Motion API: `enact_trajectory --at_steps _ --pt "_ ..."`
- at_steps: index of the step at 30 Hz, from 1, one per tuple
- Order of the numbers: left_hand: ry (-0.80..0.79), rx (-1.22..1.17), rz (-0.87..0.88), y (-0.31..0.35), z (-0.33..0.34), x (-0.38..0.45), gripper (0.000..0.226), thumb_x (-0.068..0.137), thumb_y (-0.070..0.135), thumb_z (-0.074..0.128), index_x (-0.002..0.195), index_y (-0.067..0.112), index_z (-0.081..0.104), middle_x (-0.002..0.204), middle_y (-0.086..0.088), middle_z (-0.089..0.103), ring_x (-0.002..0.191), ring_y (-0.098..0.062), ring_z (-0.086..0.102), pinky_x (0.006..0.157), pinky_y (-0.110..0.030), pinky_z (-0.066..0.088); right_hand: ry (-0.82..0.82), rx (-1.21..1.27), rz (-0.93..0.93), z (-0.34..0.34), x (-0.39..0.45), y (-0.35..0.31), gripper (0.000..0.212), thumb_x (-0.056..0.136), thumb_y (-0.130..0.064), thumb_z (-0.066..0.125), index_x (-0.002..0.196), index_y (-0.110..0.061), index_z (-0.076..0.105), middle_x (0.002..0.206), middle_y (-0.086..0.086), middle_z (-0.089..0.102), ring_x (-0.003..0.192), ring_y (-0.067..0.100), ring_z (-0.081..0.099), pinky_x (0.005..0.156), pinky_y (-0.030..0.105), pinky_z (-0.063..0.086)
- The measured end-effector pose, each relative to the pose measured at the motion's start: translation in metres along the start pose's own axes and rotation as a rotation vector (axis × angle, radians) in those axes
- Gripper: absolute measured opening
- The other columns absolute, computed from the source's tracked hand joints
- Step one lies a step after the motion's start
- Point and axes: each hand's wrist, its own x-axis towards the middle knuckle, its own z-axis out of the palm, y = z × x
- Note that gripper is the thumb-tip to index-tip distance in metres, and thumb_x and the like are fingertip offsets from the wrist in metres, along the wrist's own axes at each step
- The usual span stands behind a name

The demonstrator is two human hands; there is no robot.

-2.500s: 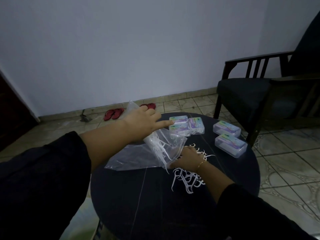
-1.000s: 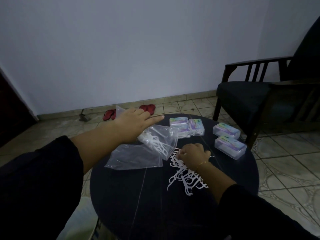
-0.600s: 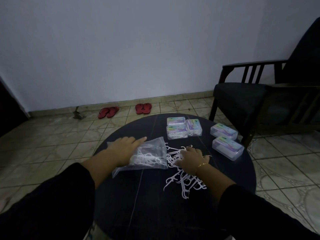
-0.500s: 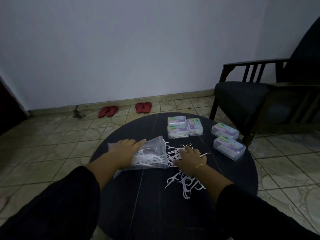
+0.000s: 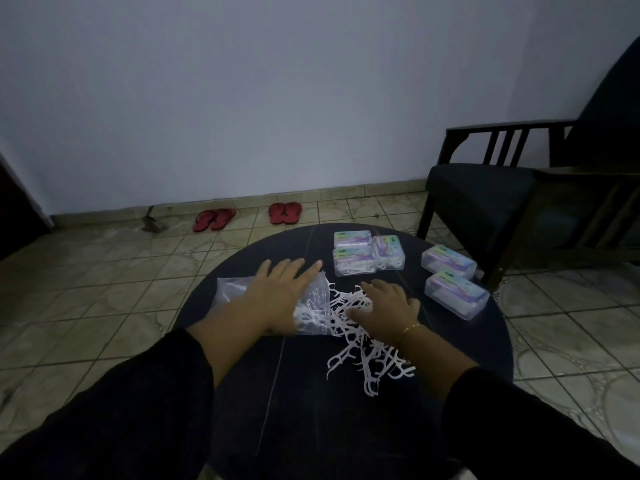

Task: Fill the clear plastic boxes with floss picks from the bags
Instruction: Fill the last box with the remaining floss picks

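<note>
Left hand (image 5: 277,296) flat on crinkled clear bag (image 5: 232,292)

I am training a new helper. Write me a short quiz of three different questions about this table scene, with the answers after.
1. True or false: the left hand lies flat on the plastic bag.
2. How many clear boxes stand on the round table?
A) three B) five C) seven
3. Fill the gap: the right hand rests on the loose pile of ____.

Key
1. True. Its fingers are straight and press the bag down.
2. B. Three stand grouped at the far side, two more to the right.
3. Floss picks, spilled white on the dark tabletop beside the bag.
</note>
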Motion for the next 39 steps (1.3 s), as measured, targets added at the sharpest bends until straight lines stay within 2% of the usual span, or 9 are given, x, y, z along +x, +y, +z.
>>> enact_trajectory --at_steps 6,9,13,17,19,23,29,35,39 --pt "0.075 -0.033 0.106 0.043 -0.018 0.017 0.099 0.084 0.048 0.056 0.15 0.029 -0.016 0.16 -0.003 -0.003 0.146 -0.024 -0.001 0.117 -0.048 -0.006 0.133 -0.151 0.038 -0.019 -0.006 0.023 0.058 0.092 -0.049 0.047 0.144 -0.026 0.033 0.153 0.002 0.026 0.142 0.025 0.017 0.112 0.051 0.018" --pt "0.082 -0.071 0.123 0.066 -0.016 0.026 0.094 0.086 0.045 0.055 0.151 0.026 -0.01 0.16 -0.003 0.001 0.146 -0.023 0.003 0.118 -0.047 -0.004 0.202 -0.246 0.143 -0.029 -0.006 0.04 0.055 0.093 -0.043 0.047 0.142 -0.021 0.036 0.149 0.007 0.03 0.138 0.027 0.022 0.109 0.049 0.022" --pt "0.087 -0.127 0.163 0.098 -0.009 0.036 0.08 0.089 0.04 0.051 0.152 0.021 0.005 0.159 -0.001 0.007 0.145 -0.02 0.006 0.118 -0.044 -0.002 0.183 -0.328 0.27 -0.031 -0.006 0.064 0.054 0.092 -0.036 0.047 0.14 -0.015 0.036 0.143 0.011 0.037 0.133 0.029 0.031 0.107 0.047 0.025" --pt "0.095 -0.249 0.165 0.119 -0.004 0.05 0.067 0.093 0.037 0.046 0.151 0.019 0.018 0.156 -0.001 0.02 0.143 -0.02 0.014 0.117 -0.04 0.001 0.135 -0.354 0.201 -0.032 -0.01 0.082 0.048 0.093 -0.03 0.049 0.137 -0.016 0.042 0.137 0.008 0.045 0.127 0.026 0.04 0.107 0.045 0.031" --pt "0.098 -0.311 0.152 0.126 -0.005 0.058 0.069 0.093 0.041 0.048 0.151 0.019 0.019 0.154 -0.002 0.028 0.141 -0.021 0.02 0.116 -0.04 0.007 0.119 -0.341 0.1 -0.038 -0.012 0.086 0.043 0.092 -0.026 0.05 0.135 -0.02 0.048 0.137 0.006 0.045 0.126 0.025 0.041 0.106 0.04 0.035" --pt "0.056 -0.491 0.121 0.144 -0.01 0.065 0.091 0.087 0.042 0.06 0.153 0.018 0.002 0.15 -0.008 0.033 0.137 -0.025 0.027 0.113 -0.037 0.017 0.074 -0.247 -0.016 -0.045 -0.02 0.096 0.042 0.091 -0.025 0.055 0.133 -0.025 0.052 0.144 0.006 0.038 0.133 0.026 0.033 0.108 0.037 0.03" --pt "-0.049 -0.695 0.054 0.167 -0.008 0.076 0.114 0.078 0.043 0.072 0.151 0.021 -0.013 0.154 -0.012 0.025 0.141 -0.029 0.023 0.115 -0.039 0.02 -0.059 -0.171 -0.018 -0.054 -0.019 0.097 0.029 0.089 -0.023 0.058 0.117 -0.021 0.055 0.128 0.003 0.052 0.118 0.021 0.048 0.097 0.034 0.042" --pt "0.006 -0.747 -0.021 0.169 -0.002 0.092 0.108 0.079 0.044 0.07 0.152 0.018 -0.004 0.142 -0.006 0.043 0.129 -0.025 0.038 0.108 -0.039 0.032 -0.045 -0.386 -0.163 -0.05 -0.018 0.098 0.04 0.093 -0.026 0.055 0.132 -0.019 0.046 0.135 0.006 0.046 0.126 0.021 0.043 0.102 0.033 0.038" --pt "0.005 -0.708 -0.037 0.165 -0.001 0.099 0.104 0.081 0.04 0.069 0.152 0.02 -0.004 0.139 -0.007 0.044 0.127 -0.026 0.039 0.107 -0.038 0.032 -0.006 -0.504 -0.178 -0.04 -0.018 0.097 0.046 0.093 -0.024 0.054 0.135 -0.01 0.041 0.139 0.012 0.043 0.13 0.026 0.04 0.105 0.036 0.038"
